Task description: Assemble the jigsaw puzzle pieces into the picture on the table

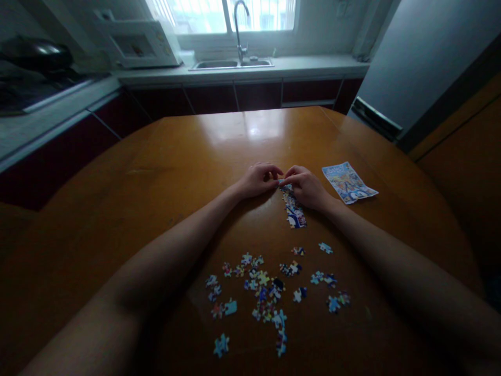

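The joined strip of puzzle pieces (pixel 295 214) lies flat on the wooden table (pixel 117 172), and its far end is at the fingertips of both hands. In my judgement, the main risk is at this far end: if the fingers push down or sideways with too much force, a joint may open, or the narrow strip may bend out of its line. The right hand (pixel 307 188) covers part of the strip's side, so a careless slide of this hand could pull some pieces apart. A piece with a similar print could also be pressed into a wrong place, because the pieces are small and their colours are mixed. The loose pieces (pixel 263 279) are spread nearer to the person, between the two forearms, and a low forearm or sleeve might sweep some of them away.

About the pose, both forearms reach forward and come together toward the strip. The left hand (pixel 259 180) comes from the left side, with its fingers curved and its thumb near the strip's end. The right hand has bent fingers, with the index finger pointing toward the left fingertips. The space between the fingers of each hand looks narrow, but I cannot tell if either one holds a piece. The printed sheet (pixel 347 183) lies to the right, apart from the right hand
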### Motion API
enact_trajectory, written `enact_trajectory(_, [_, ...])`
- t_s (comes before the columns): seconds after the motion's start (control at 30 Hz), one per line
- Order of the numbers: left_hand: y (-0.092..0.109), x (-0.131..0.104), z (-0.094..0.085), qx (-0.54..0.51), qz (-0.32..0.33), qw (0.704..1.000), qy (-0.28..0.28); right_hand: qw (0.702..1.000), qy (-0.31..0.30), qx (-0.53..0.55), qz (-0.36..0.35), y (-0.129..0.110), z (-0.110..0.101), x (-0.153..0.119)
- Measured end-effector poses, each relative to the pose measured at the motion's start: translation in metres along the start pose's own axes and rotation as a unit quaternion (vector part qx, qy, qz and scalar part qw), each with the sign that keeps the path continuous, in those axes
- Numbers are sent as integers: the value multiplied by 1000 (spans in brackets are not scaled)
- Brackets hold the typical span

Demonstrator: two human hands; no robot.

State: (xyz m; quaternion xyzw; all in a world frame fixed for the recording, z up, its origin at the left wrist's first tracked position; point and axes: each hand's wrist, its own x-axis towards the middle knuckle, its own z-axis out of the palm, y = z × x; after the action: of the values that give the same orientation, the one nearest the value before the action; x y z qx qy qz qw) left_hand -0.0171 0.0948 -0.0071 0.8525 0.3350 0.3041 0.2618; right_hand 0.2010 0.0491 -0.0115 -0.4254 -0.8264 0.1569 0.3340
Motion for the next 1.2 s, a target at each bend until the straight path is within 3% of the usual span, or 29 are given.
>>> enact_trajectory(0.27, [-1,3,1,20,-22,999,19,998,24,56,22,4,-1,0])
enact_trajectory(0.5, [-4,3,4,21,9,1000,7,999,9,33,10,4,-2,-1])
enact_trajectory(1.2, [2,2,5,22,-1,1000,7,999,8,31,11,4,-3,-1])
